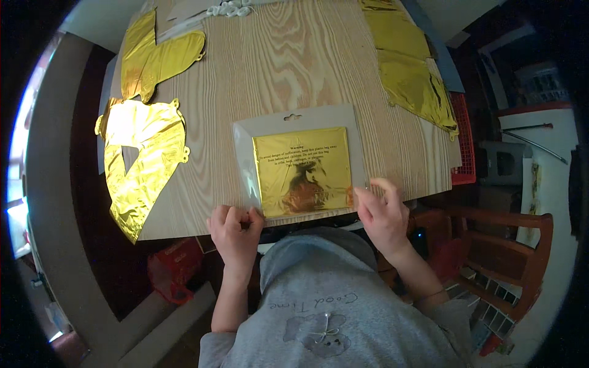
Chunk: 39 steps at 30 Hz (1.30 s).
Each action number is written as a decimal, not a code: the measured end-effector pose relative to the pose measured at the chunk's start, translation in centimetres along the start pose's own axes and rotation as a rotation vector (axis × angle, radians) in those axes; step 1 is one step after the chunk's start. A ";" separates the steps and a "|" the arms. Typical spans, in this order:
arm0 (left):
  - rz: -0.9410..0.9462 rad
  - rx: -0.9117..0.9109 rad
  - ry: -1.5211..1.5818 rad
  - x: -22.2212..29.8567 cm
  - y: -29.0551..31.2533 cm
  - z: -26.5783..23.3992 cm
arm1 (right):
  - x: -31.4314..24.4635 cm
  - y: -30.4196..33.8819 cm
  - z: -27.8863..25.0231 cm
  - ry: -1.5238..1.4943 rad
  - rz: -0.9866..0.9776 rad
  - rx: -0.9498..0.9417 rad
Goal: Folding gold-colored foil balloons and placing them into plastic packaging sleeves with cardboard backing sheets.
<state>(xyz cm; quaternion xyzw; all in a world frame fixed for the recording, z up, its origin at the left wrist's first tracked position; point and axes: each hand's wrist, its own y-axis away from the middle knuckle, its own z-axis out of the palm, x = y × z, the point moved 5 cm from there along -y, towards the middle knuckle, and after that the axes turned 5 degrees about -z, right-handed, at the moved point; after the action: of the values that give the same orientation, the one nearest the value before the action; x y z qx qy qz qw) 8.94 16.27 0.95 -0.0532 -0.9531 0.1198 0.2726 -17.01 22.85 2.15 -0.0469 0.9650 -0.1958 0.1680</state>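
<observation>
A flat clear plastic bag (243,153) lies on the table in front of me, with a hang hole in its top flap. Inside it is a folded gold foil sheet (334,159), seen behind black print. My left hand (233,234) is closed, thumb and finger pinching the bag's lower left corner at the table edge. By the bag's lower right edge, my right hand (386,214) has its fingers curled and thumb and forefinger brought near each other. A small thin glint shows between those tips; what it is I cannot make out.
Flat gold foil balloons lie at the left, one (147,147) near and one (156,61) farther back. More gold foil (408,73) spreads along the right side. White cord (230,8) sits at the far edge. A red basket (463,138) and wooden chair (509,251) stand right of the table (282,73).
</observation>
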 end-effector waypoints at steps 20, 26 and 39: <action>0.486 -0.364 -0.229 4.9 3.3 2.2 | -6.4 -1.0 1.9 0.054 -0.338 -0.227; 0.448 -0.371 -0.235 3.5 2.9 1.8 | -4.9 -0.8 1.6 0.027 -0.320 -0.277; 0.438 -0.419 -0.226 3.2 1.0 0.4 | -0.5 -0.8 -0.6 -0.020 -0.250 -0.270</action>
<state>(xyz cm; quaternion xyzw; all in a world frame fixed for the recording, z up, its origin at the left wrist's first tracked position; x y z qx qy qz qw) 6.09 17.73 1.97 -0.2982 -0.9472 -0.0182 0.1162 -16.69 22.45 3.15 -0.1905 0.9675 -0.0835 0.1440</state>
